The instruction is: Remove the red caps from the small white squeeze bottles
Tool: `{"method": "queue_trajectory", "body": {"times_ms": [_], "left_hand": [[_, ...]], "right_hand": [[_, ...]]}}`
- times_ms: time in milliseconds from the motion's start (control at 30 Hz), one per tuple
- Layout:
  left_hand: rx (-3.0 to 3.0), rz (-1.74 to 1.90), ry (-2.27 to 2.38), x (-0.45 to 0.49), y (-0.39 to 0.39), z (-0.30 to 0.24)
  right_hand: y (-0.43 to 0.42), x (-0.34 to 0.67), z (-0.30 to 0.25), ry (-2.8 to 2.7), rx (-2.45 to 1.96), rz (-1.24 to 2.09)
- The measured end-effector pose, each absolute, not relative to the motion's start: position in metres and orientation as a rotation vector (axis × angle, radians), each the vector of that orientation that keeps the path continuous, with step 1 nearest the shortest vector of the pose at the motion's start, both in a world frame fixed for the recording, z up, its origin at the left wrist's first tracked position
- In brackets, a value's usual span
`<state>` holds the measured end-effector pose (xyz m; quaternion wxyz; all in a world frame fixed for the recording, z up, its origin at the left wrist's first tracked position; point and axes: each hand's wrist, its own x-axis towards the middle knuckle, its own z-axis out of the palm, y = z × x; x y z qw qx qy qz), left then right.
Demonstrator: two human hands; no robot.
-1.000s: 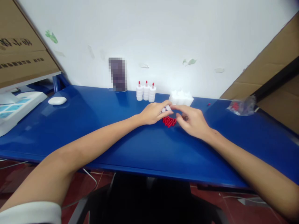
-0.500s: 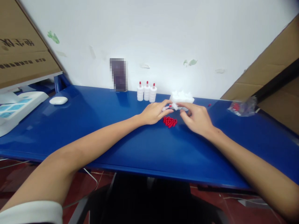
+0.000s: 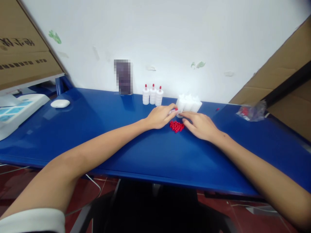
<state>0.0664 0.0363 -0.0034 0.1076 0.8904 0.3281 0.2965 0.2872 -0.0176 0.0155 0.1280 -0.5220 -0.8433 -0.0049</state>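
My left hand (image 3: 159, 116) is closed around a white nozzle cap with a red tip (image 3: 173, 111), which points to the right. Close beside it, my right hand (image 3: 200, 124) has its thumb and index finger drawn together at a small white piece (image 3: 179, 115), mostly hidden by the fingers. Just behind the hands stands a cluster of white squeeze bottles (image 3: 189, 104). A pile of small red tips (image 3: 177, 126) lies on the table below the fingertips.
Three white bottles with red-tipped nozzles (image 3: 153, 96) stand against the wall on the blue table (image 3: 145, 155). A clear plastic bag with red pieces (image 3: 251, 111) lies at the right. A white mouse (image 3: 60, 104) is at the left, and cardboard (image 3: 26, 48) leans there.
My right hand has moved slightly left and down, its fingers drawing closer together. The white piece between the hands is lower and more hidden. My left hand still holds the red-tipped nozzle cap.
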Motion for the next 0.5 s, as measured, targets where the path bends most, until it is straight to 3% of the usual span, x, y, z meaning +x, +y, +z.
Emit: {"method": "queue_trajectory", "body": {"times_ms": [167,400,500], "left_hand": [[2.647,0.86,0.94,0.065,0.035,-0.002],[2.655,0.832,0.88,0.062,0.037,-0.001],[2.649,0.837,0.899,0.062,0.037,-0.002]], "right_hand": [[-0.019,0.289,0.011,-2.437,-1.469,-0.016],[-0.035,0.281,0.04,-2.28,-1.178,-0.289],[-0.085,0.272,0.055,-2.368,-0.933,-0.13]]}}
